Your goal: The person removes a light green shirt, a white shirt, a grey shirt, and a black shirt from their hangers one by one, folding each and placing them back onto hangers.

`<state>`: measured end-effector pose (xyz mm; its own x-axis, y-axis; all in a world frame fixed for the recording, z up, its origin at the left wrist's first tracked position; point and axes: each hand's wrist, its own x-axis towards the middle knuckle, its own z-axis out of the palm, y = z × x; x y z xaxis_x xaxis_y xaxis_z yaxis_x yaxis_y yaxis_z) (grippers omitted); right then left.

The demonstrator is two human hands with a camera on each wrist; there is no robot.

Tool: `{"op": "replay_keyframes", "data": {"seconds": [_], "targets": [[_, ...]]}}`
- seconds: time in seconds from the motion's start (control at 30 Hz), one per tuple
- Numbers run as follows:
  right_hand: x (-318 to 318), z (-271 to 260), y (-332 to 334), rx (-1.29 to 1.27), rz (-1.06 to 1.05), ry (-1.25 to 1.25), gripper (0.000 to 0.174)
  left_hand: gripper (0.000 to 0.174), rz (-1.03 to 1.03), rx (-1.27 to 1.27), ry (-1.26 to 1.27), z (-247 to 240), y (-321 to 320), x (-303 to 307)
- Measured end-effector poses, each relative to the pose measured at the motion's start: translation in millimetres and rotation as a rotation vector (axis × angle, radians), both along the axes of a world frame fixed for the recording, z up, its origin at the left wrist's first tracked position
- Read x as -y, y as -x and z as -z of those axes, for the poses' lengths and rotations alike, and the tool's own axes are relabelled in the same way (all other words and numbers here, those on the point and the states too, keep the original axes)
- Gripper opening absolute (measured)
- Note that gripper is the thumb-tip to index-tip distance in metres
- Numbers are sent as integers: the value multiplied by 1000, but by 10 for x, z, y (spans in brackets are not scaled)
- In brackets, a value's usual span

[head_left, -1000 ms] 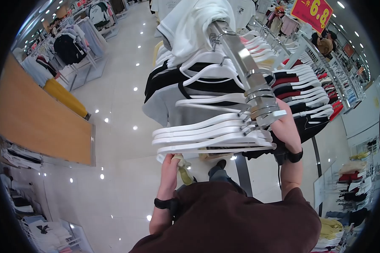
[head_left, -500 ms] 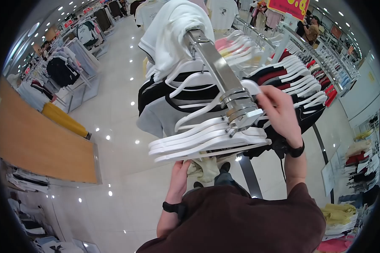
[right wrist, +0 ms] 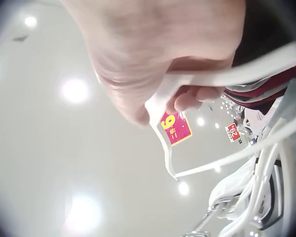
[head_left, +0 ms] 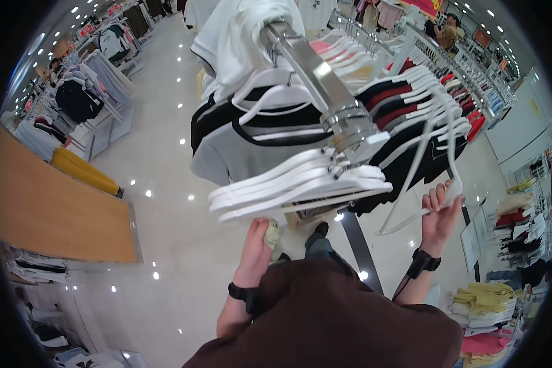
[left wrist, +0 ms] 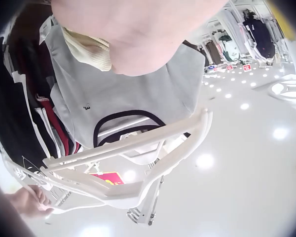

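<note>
Glossy pale floor (head_left: pixel 159 221) spreads around a metal rail (head_left: pixel 316 67). Dark clothes (head_left: pixel 434 164) hang along one side; from the rail hangs a grey top (head_left: pixel 227 156). Bare white hangers (head_left: pixel 294 187) cluster at the near end. Out to the right, a loose white hanger (right wrist: pixel 212 77) tilts in the grip of the right hand (head_left: pixel 440 214); swung carelessly, it could snag those clothes. Below the cluster, the left hand (head_left: pixel 254 245) clasps a crumpled pale-yellow cloth (head_left: pixel 272 233), which could slip if that hold slackens.
</note>
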<state>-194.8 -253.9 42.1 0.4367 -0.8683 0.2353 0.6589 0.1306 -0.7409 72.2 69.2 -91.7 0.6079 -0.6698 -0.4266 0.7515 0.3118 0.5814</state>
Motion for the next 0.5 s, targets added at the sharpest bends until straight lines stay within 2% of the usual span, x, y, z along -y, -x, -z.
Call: {"op": "replay_keyframes", "data": {"seconds": [0.07, 0.1, 0.27, 0.33, 0.43, 0.5], "targets": [[-16, 18, 169, 270, -318, -89, 50, 16, 67, 65, -37, -198, -2, 47], [-61, 5, 186, 315, -344, -126, 54, 19, 81, 68, -13, -205, -4, 45], [-193, 133, 143, 314, -502, -36, 60, 26, 71, 71, 16, -402, 90, 33], [-287, 176, -9, 211, -561, 71, 64, 28, 91, 126, 9, -479, 105, -19], [-412, 258, -247, 118, -629, 90, 66, 35, 125, 65, 61, -502, 107, -135], [-572, 264, -425, 77, -653, 45, 67, 37, 121, 45, 74, -683, 158, -122]]}}
